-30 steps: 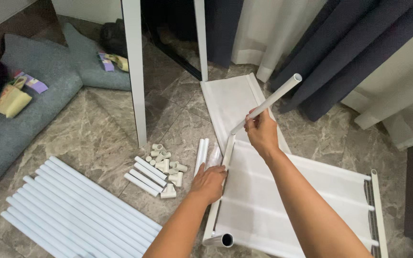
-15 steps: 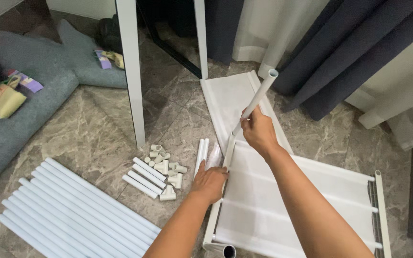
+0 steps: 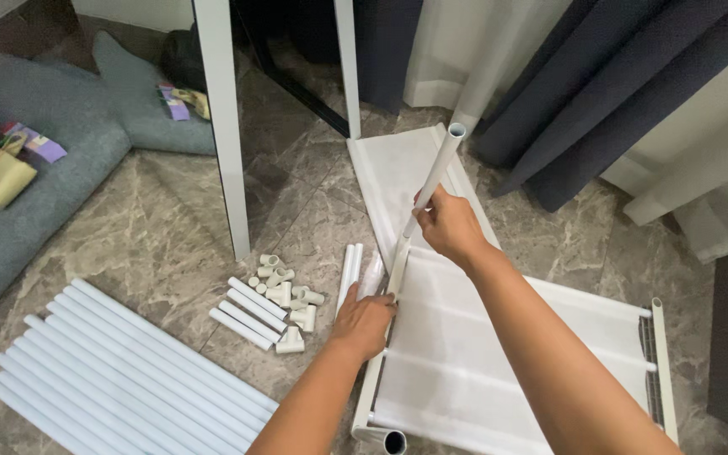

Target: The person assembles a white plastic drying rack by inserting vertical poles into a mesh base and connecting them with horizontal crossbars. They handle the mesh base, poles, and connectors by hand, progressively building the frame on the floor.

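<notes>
A white tube [image 3: 433,184] is held tilted over a marble floor [image 3: 170,236], its open upper end pointing up and away and its lower end meeting the corner of a white fabric shelf frame [image 3: 507,354] that lies flat on the floor. The tube is gripped about midway by the right hand [image 3: 450,226], whose fingers are wrapped closed around it. The frame's near-left corner is pressed down by the left hand [image 3: 364,324], whose fingers are curled over the rail right where the tube's foot sits; whether anything is pinched there cannot be told.

Just left of that hand, two short white tubes [image 3: 349,271] lie side by side, and beside them a small heap of white plastic connectors [image 3: 284,291] is seen with a few more short tubes. Farther left, a row of long white tubes [image 3: 120,366] is laid out in parallel. A second white fabric panel [image 3: 398,177] lies beyond the frame, under the raised tube. A white upright post [image 3: 222,126] stands behind the connectors, dark curtains [image 3: 600,93] hang at the right, and a grey cushion [image 3: 35,194] is seen at the far left. Both forearms are stretched forward from the lower edge, the right crossing above the frame.
</notes>
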